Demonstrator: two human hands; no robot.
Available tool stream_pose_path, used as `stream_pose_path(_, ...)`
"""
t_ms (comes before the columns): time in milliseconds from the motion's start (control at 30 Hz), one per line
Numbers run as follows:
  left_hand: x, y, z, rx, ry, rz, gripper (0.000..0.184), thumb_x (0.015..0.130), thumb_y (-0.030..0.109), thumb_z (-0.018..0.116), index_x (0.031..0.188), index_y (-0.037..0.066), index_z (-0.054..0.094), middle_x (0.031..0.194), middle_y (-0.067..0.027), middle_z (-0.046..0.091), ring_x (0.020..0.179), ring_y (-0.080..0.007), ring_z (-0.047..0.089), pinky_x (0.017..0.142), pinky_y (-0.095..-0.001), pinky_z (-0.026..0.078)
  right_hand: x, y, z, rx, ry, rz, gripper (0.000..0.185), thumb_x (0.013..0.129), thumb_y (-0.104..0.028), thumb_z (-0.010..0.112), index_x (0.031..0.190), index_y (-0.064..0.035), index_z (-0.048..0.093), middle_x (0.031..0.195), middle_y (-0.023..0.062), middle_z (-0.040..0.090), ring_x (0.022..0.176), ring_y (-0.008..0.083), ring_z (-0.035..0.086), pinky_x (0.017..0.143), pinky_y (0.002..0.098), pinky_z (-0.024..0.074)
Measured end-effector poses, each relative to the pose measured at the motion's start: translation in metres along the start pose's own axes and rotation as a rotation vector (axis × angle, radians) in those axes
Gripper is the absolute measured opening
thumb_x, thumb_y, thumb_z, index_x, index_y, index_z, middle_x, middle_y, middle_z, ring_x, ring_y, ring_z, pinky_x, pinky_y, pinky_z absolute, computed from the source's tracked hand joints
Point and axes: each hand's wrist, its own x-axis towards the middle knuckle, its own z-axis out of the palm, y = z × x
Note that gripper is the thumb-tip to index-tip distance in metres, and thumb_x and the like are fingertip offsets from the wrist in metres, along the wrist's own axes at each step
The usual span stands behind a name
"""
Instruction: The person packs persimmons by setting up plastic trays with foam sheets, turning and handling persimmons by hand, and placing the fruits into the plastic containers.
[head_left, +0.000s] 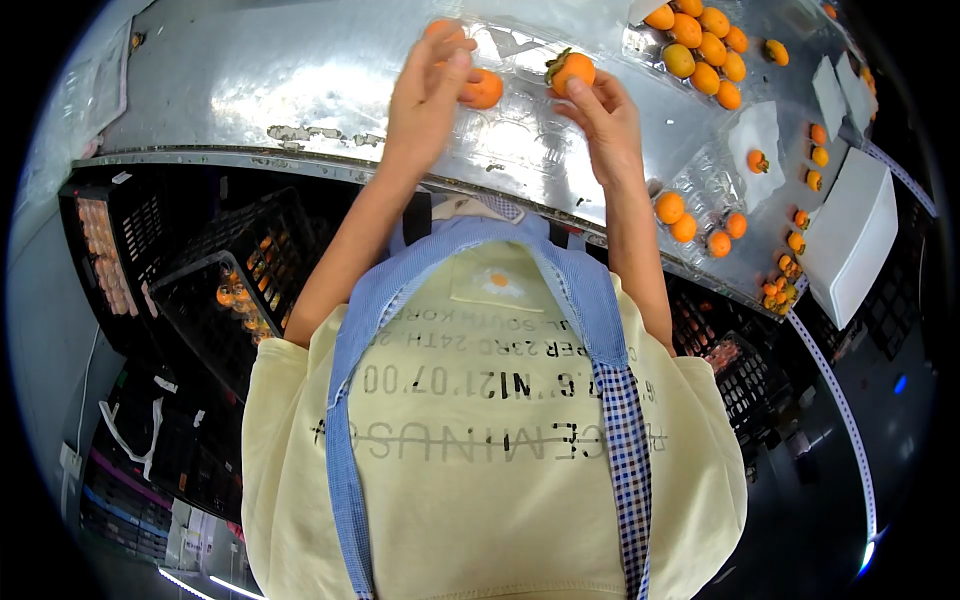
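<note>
My left hand (425, 95) is at the left side of a clear plastic tray (520, 125) on the metal table (220, 75). Its fingers are bent around an orange persimmon (484, 90), and another persimmon (445, 32) shows just above them, partly covered by the fingers. On the right, my right hand (604, 118) grips a persimmon (575, 70) between thumb and fingers, its green leafy cap turned to the left. This fruit is over the tray's right part.
At the upper right, several persimmons (712, 48) fill a clear tray. Another clear tray (700, 185) holds several fruits nearer the edge. Loose persimmons and a white box (850, 235) are at the far right. Black crates (215, 285) stand below the table's left edge.
</note>
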Motion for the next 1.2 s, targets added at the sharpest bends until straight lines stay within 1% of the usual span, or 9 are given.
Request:
stream_pose_path(67, 0.001, 0.004, -0.008, 0.014, 0.041, -0.038, 0.034, 0.092, 0.018, 0.05, 0.122, 0.002, 0.049, 0.109, -0.0099, 0.059, 0.084, -0.0113, 0.058, 0.071, -0.0229, 0.046, 0.009, 0.006, -0.016, -0.417, 0.11, -0.257, 0.055, 0.07, -0.03, 0.077, 0.108, 0.0029, 0.054, 0.097, 0.0123, 0.062, 0.087, 0.0203, 0.061, 0.073, 0.0312, 0.0499)
stream_pose_path(167, 0.002, -0.001, -0.02, 0.047, 0.043, -0.077, 0.034, 0.091, 0.016, 0.053, 0.121, 0.002, 0.049, 0.108, -0.0096, 0.059, 0.081, -0.0114, 0.058, 0.071, -0.0232, 0.046, 0.015, 0.005, -0.032, -0.976, 0.155, -0.445, 0.051, 0.069, -0.029, 0.077, 0.106, 0.0, 0.057, 0.095, 0.0113, 0.062, 0.084, 0.0219, 0.061, 0.07, 0.0323, 0.0496)
stream_pose_path(533, 0.0, -0.006, -0.02, 0.001, 0.021, -0.119, 0.026, 0.088, 0.009, 0.055, 0.113, 0.001, 0.054, 0.098, -0.0074, 0.061, 0.08, -0.0098, 0.057, 0.069, -0.0222, 0.046, 0.023, 0.005, -0.04, -1.274, 0.069, -0.632, 0.049, 0.065, -0.028, 0.076, 0.106, -0.0076, 0.059, 0.098, 0.0074, 0.06, 0.092, 0.0265, 0.056, 0.073, 0.0355, 0.0477)
stream_pose_path(633, 0.002, -0.006, -0.022, 0.007, 0.018, -0.117, 0.024, 0.088, 0.009, 0.055, 0.111, 0.001, 0.055, 0.096, -0.0071, 0.061, 0.08, -0.01, 0.058, 0.068, -0.0223, 0.046, 0.024, 0.003, -0.04, -1.259, 0.045, -0.623, 0.049, 0.064, -0.028, 0.076, 0.106, -0.0084, 0.059, 0.099, 0.0071, 0.059, 0.092, 0.0277, 0.054, 0.072, 0.0367, 0.0472)
stream_pose_path(733, 0.002, -0.006, -0.023, 0.011, 0.017, -0.125, 0.026, 0.088, 0.011, 0.056, 0.112, 0.0, 0.054, 0.098, -0.0077, 0.062, 0.079, -0.0103, 0.058, 0.069, -0.0224, 0.046, 0.023, -0.003, -0.037, -1.284, 0.062, -0.592, 0.045, 0.064, -0.019, 0.077, 0.104, -0.0071, 0.061, 0.098, 0.0063, 0.059, 0.09, 0.022, 0.056, 0.072, 0.0321, 0.0494)
stream_pose_path(867, 0.001, 0.008, -0.012, 0.015, -0.152, -0.204, 0.031, 0.088, 0.014, 0.057, 0.115, -0.001, 0.052, 0.103, -0.0093, 0.061, 0.082, -0.0125, 0.059, 0.071, -0.024, 0.047, 0.008, -0.02, -0.024, -0.474, -0.002, -0.303, 0.047, 0.068, -0.012, 0.077, 0.11, -0.0046, 0.059, 0.105, 0.0093, 0.056, 0.096, 0.0173, 0.057, 0.076, 0.0282, 0.0513)
stream_pose_path(967, -0.007, 0.03, 0.012, -0.132, -0.314, -0.291, 0.037, 0.082, 0.019, 0.067, 0.114, 0.005, 0.055, 0.105, -0.0086, 0.061, 0.089, -0.0125, 0.059, 0.07, -0.0246, 0.048, -0.014, -0.034, 0.001, -0.403, -0.122, -0.593, 0.049, 0.065, -0.009, 0.078, 0.11, -0.0042, 0.059, 0.107, 0.0093, 0.055, 0.096, 0.0192, 0.056, 0.075, 0.0292, 0.0512)
stream_pose_path(1100, -0.012, 0.037, 0.023, -0.147, -0.321, -0.09, 0.047, 0.074, 0.02, 0.074, 0.115, 0.007, 0.055, 0.106, -0.0065, 0.061, 0.091, -0.0125, 0.058, 0.076, -0.0269, 0.047, -0.034, -0.051, 0.015, -0.484, -0.214, -0.751, 0.055, 0.063, -0.007, 0.079, 0.113, -0.0045, 0.057, 0.11, 0.0095, 0.054, 0.098, 0.0208, 0.055, 0.08, 0.0312, 0.049)
stream_pose_path(1200, -0.017, 0.044, 0.017, 0.054, -0.263, 0.085, 0.049, 0.069, 0.017, 0.077, 0.113, 0.008, 0.056, 0.106, -0.004, 0.061, 0.092, -0.0143, 0.058, 0.079, -0.028, 0.046, -0.036, -0.055, 0.016, -0.115, -0.299, -0.473, 0.059, 0.067, -0.011, 0.075, 0.12, -0.0015, 0.049, 0.112, 0.0096, 0.053, 0.102, 0.0193, 0.053, 0.084, 0.0326, 0.0462)
